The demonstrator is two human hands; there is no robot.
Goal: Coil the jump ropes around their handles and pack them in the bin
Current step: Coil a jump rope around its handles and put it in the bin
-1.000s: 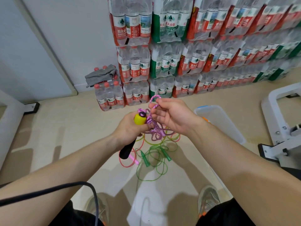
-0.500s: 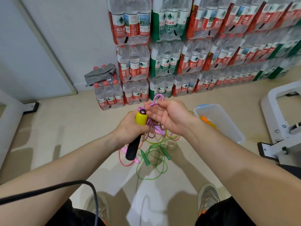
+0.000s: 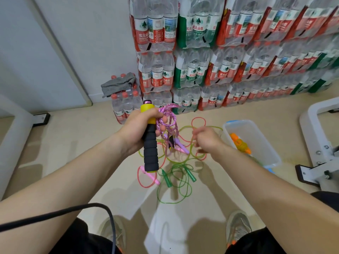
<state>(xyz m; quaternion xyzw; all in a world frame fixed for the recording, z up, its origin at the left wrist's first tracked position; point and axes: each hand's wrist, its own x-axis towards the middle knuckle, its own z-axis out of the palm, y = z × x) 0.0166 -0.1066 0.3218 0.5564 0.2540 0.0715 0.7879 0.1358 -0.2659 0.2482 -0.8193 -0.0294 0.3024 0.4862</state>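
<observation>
Left hand (image 3: 137, 129) clenches the black handle (image 3: 150, 153), purple rope (image 3: 169, 119) looped loosely over its fingers. Right hand (image 3: 206, 141) blurred, grip undeterminable. Risk: untensioned loops slip into floor ropes (image 3: 176, 182) below. Bin (image 3: 264, 142) just right of right hand.

right grip (image 3: 206, 142) blurred — its hold unclear — bin (image 3: 264, 143) partly behind forearm (image 3: 256, 176).

Storeroom: stacked bottled-water packs (image 3: 229, 52).
</observation>
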